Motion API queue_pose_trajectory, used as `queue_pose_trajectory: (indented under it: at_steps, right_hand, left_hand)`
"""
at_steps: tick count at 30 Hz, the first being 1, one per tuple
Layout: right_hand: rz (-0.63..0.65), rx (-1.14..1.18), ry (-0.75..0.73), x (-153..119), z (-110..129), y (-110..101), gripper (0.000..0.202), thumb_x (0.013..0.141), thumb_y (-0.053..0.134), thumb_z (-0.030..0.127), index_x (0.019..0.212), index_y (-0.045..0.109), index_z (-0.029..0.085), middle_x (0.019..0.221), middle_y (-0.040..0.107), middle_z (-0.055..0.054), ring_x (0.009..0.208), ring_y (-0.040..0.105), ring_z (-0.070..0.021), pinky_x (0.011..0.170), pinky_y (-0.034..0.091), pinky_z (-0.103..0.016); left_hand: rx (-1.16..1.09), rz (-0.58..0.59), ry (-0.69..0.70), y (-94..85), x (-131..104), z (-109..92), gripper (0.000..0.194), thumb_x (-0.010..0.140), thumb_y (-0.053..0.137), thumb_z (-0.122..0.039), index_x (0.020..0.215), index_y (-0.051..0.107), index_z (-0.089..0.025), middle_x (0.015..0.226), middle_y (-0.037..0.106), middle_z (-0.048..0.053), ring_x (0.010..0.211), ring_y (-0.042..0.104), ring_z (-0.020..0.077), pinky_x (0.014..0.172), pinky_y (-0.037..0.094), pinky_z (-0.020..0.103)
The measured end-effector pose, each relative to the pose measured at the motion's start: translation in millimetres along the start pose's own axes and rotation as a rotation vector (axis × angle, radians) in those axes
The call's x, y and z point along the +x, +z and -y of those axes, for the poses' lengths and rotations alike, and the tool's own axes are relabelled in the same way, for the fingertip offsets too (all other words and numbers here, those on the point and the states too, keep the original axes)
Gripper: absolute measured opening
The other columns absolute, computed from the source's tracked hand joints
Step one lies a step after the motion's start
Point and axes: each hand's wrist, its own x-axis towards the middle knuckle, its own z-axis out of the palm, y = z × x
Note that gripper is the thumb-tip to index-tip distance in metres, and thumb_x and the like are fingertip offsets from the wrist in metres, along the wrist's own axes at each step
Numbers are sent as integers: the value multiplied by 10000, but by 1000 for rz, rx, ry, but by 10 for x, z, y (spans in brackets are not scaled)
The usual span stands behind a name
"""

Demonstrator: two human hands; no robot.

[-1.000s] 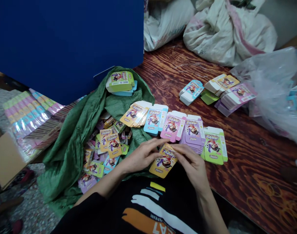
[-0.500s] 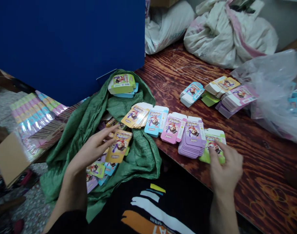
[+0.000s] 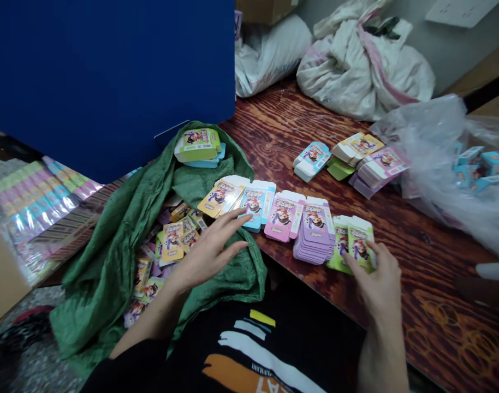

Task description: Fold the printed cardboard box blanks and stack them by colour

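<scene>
My left hand [image 3: 212, 248] has its fingers spread, with nothing in it, just below the blue flat boxes [image 3: 257, 203]. At the right end of the row, my right hand [image 3: 376, 273] holds a green flat box [image 3: 359, 248] between thumb and fingers, over another green one. Between them lie pink boxes [image 3: 284, 215] and a thicker stack of purple boxes [image 3: 314, 232]. Yellow boxes [image 3: 220, 196] form the left end of the row. Loose mixed boxes [image 3: 173, 240] lie in the green cloth sack [image 3: 147, 191] on the left.
Bundled boxes [image 3: 368, 158] are farther back on the wooden table [image 3: 269, 123]. A blue panel [image 3: 110, 82] stands at the upper left. White sacks [image 3: 364, 71] and a clear plastic bag [image 3: 433, 147] are behind and right. Rubber bands [image 3: 470, 338] lie at the lower right.
My left hand has let go of the yellow box, which now lies among the loose ones, and has moved right toward the row. Two green boxes now show side by side at my right hand.
</scene>
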Motion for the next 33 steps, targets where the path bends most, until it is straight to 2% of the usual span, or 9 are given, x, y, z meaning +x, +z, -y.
queue_pose_trajectory:
  at_steps: [4,8,11,14,16,21,24,29,33]
  right_hand:
    - [-106,116,-82,-134,377,-153,617,841,687,591,1301,655,182,1445,545,-217,1390,440,-446,1159,274,-647]
    - [191,299,-281,-479,962,-13,542,930,666,438,1441,557,295,1589,442,-126,1460,412,-343,1155,358,-559]
    - [362,324,-416,-650,1137,101,487,950,657,410,1422,576,323,1574,473,-108,1415,449,-340,1115,389,-568]
    - [307,322,-455,-606,1125,66,215,973,627,363,1157,727,311,1481,572,-79,1375,470,-346,1104,369,-575]
    - [210,353,-430,-503,1120,11,183,989,597,345,1083,745,296,1461,584,-78,1363,478,-338,1104,364,-567]
    - [186,407,-412,-314,1208,43,223,974,607,412,1094,743,282,1460,579,-90,1379,469,-341,1131,348,-581]
    - [233,400,-427,-309,1228,117,206,983,593,402,1000,757,278,1417,614,-80,1387,462,-337,1133,356,-578]
    - [211,367,-502,-352,1227,145,240,971,628,344,1183,729,297,1427,607,-96,1355,498,-330,1114,380,-573]
    - [211,422,-463,-315,1238,112,113,964,635,323,942,723,256,1332,666,-95,1346,510,-331,1110,374,-557]
  left_hand:
    - [-529,77,-54,397,103,-130,429,950,672,-412,1344,655,-242,1441,621,117,1338,573,275,1183,417,469]
    - [-1256,212,-235,978,262,-236,824,721,843,-634,1401,602,-235,1455,606,148,1338,574,317,1098,486,436]
    - [-1436,180,-399,1171,311,-223,842,722,741,-771,1323,650,-189,1333,682,158,1255,633,320,1031,523,413]
    - [-1393,226,-484,1097,273,-143,747,671,810,-712,1150,730,-144,1115,756,147,1086,699,305,941,547,389]
    - [-1286,325,-445,999,238,-105,659,622,892,-629,1044,759,-141,1047,762,126,1042,697,286,955,529,384]
    - [-1137,503,-217,939,211,-137,697,681,917,-503,1263,673,-208,1253,688,87,1224,607,271,1138,402,458]
    - [-1174,504,-235,970,200,-140,712,681,910,-528,1264,664,-201,1207,681,82,1204,607,268,1130,396,456]
    - [-1290,382,-359,939,191,-90,621,650,938,-492,1148,724,-189,1072,711,72,1041,640,220,1050,429,376]
    - [-1334,408,-344,942,201,-106,608,632,954,-467,1122,742,-177,1045,717,65,1023,644,204,1025,436,345]
